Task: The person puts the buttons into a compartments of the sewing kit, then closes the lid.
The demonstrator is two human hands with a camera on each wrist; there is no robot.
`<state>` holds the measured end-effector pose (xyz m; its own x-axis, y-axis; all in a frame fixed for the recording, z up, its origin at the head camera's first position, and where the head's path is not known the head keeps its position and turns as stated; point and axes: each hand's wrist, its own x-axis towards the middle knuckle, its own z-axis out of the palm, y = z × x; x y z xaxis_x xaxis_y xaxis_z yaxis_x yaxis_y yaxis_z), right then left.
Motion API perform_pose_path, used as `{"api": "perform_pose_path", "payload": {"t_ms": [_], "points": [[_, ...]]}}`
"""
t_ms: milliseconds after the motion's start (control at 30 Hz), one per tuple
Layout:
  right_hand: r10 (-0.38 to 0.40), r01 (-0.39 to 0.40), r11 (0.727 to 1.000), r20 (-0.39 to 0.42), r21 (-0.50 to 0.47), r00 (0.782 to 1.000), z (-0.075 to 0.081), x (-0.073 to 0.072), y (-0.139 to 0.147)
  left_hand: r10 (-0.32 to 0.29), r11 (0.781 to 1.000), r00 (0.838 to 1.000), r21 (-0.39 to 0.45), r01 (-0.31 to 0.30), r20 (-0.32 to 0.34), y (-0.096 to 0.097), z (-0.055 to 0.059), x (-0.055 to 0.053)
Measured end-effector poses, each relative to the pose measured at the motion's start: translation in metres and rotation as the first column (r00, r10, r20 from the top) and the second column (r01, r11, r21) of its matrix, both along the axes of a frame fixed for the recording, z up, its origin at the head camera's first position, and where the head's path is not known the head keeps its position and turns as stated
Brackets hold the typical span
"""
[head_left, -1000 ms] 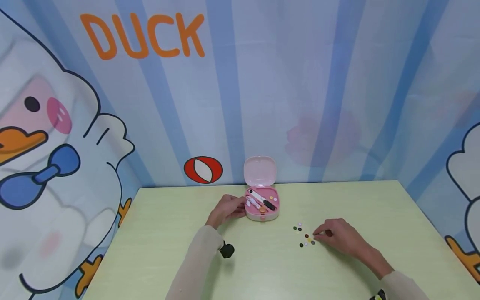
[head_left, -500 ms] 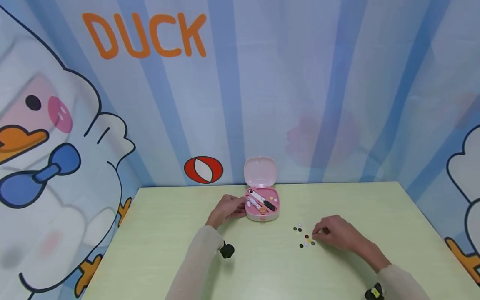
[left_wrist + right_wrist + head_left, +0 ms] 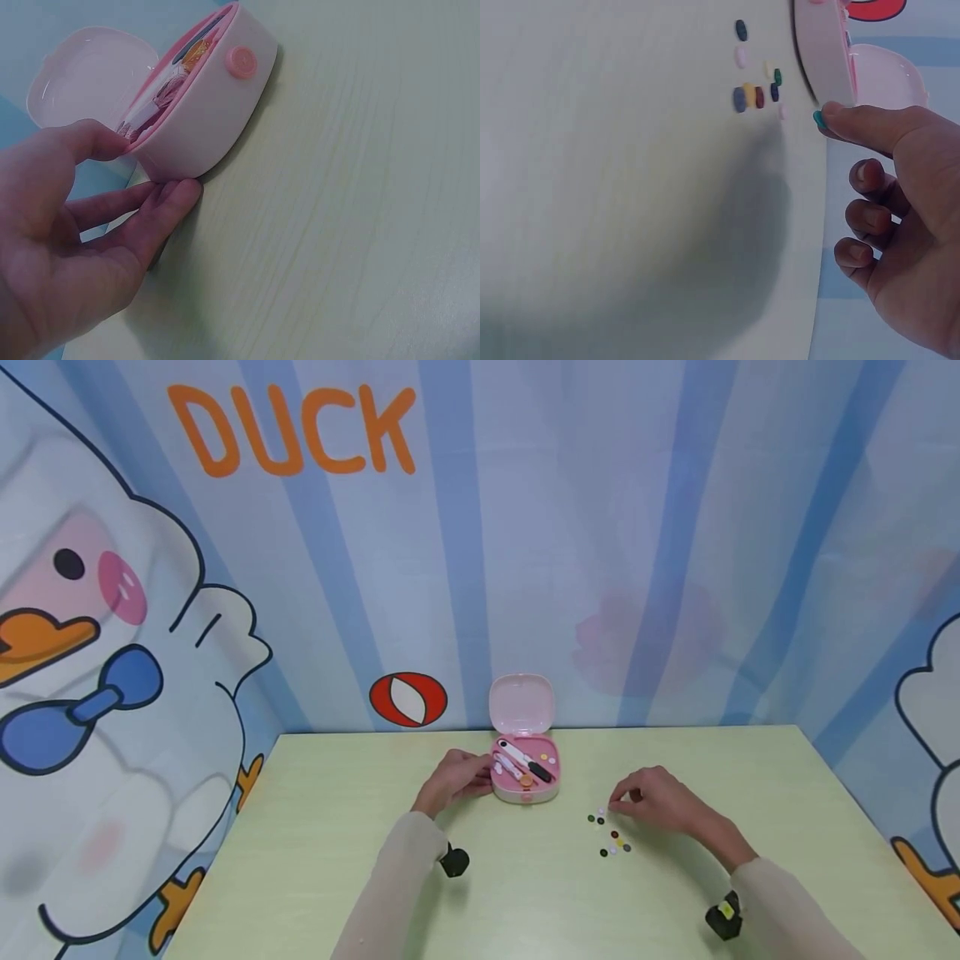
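Note:
A small pink-and-white sewing box (image 3: 526,793) stands near the table's back edge with its lid (image 3: 522,704) raised. My left hand (image 3: 456,781) holds its left side, thumb (image 3: 101,140) at the rim and fingers (image 3: 161,214) against the lower wall. Inside lie a white tool with a black end (image 3: 537,769), a thread bundle (image 3: 171,88) and a few small discs. My right hand (image 3: 663,799) pinches a teal button (image 3: 820,120) between thumb and forefinger, above the table. The other fingers of that hand are curled. Several loose buttons (image 3: 615,835) lie just left of it.
The pale wood-look table (image 3: 300,860) runs back to a blue striped backdrop (image 3: 600,527) with duck drawings. A black wrist camera (image 3: 454,860) sits under the left cuff, another black camera (image 3: 724,917) at the right one.
My right hand has moved up and to the left, away from the lower buttons toward the box, carrying the teal button. The left hand stays on the box.

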<state>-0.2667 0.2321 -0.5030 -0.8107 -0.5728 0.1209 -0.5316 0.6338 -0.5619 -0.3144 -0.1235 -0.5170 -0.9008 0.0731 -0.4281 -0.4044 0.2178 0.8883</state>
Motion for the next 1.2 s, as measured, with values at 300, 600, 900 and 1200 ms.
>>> {"api": "perform_pose_path", "payload": {"t_ms": [300,600,900,1200], "points": [[-0.012,0.012,1.0,0.015,-0.021,1.0,0.009,-0.024,-0.019,0.003,1.0,1.0,0.005,-0.003,0.004,0.0,0.001,0.001],[-0.017,0.021,0.998,0.054,-0.063,0.998,0.013,-0.043,-0.041,-0.003,1.0,1.0,0.03,0.003,0.007,-0.001,0.001,-0.001],[-0.041,0.048,0.995,0.085,-0.083,0.996,0.017,-0.054,-0.061,-0.003,0.999,1.0,0.033,0.003,0.005,-0.001,0.002,0.0],[-0.035,0.045,0.995,0.119,-0.09,0.992,0.016,-0.063,-0.074,0.003,1.0,1.0,0.019,-0.003,0.008,-0.001,0.003,0.001]]}}
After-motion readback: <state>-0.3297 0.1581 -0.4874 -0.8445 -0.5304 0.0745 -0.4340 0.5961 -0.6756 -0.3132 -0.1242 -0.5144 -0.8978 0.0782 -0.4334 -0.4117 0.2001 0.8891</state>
